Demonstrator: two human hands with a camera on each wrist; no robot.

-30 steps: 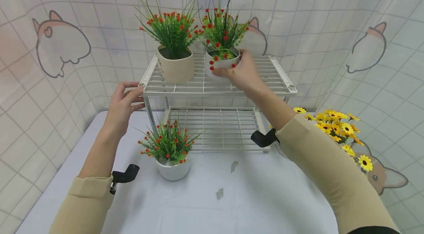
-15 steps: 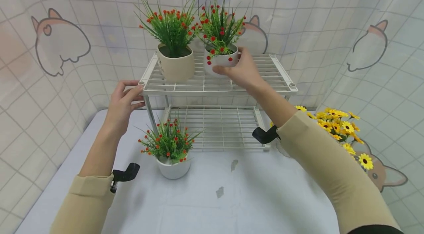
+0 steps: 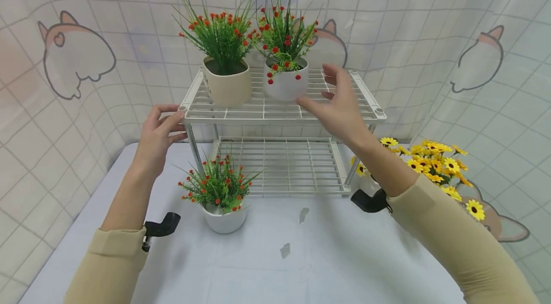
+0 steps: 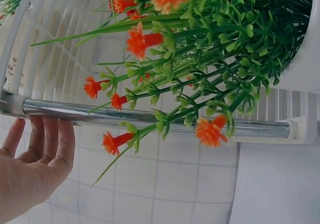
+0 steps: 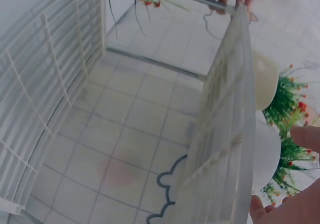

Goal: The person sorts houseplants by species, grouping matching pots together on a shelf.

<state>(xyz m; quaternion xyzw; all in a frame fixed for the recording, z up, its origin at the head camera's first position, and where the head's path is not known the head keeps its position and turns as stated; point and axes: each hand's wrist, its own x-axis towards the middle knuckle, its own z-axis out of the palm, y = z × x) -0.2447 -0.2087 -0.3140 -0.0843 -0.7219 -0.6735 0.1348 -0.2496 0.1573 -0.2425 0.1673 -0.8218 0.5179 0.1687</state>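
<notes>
White pot point(image 3: 286, 88) on rack point(image 3: 258, 122): right hand point(image 3: 341, 109) just beside, left hand point(image 3: 156, 139) apart.

A curtained-off space, though what room surrounds it cannot be told: a tile-grid curtain point(image 3: 146, 55), with a cartoon corgi print point(image 3: 82, 58) at upper left, hangs behind and beside the white cloth-covered counter point(image 3: 241, 266) at bottom centre.

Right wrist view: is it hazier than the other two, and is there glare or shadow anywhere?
Right wrist: yes, the rack looks pale and soft, low in contrast; left wrist: flowers crisper, bright highlights along the post; head: fairly even light, soft shadows on the table.
</notes>
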